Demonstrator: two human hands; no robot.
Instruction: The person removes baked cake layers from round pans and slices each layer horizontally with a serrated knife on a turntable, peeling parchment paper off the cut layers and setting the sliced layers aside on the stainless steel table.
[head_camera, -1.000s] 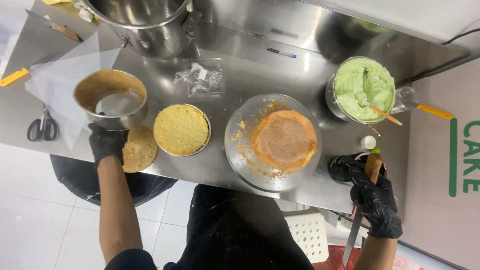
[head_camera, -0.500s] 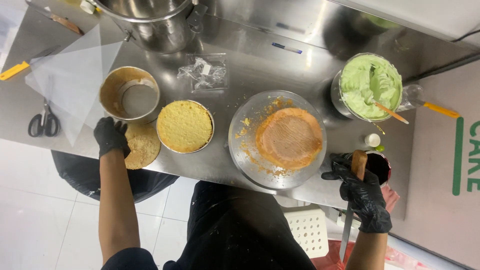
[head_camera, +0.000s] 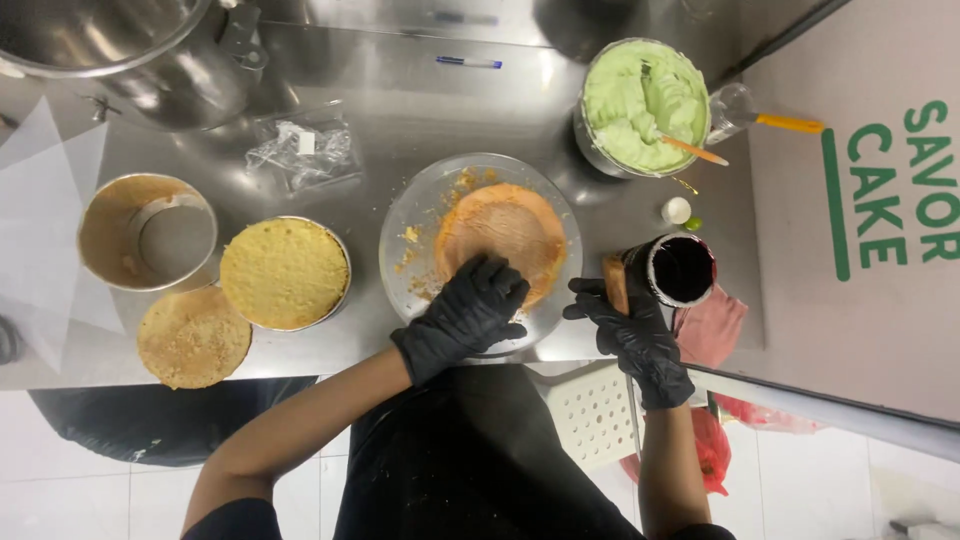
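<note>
At the centre of the frame, the black-gloved left hand (head_camera: 467, 315) rests with fingers (head_camera: 497, 281) spread, slightly apart, on the near edge of the round orange-brown cake layer (head_camera: 503, 225) lying on the clear glass turntable plate (head_camera: 415, 215). Just right of it, the black-gloved right hand (head_camera: 635, 335) has its fingers closed around a wooden-handled knife (head_camera: 614, 283), beside a dark round jar (head_camera: 682, 270).

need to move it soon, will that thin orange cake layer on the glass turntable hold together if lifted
Probably fragile: the orange cake layer looks thin, with crumbs scattered on the glass turntable. It may bend or crack if lifted by one edge. The left hand rests on it.
</note>
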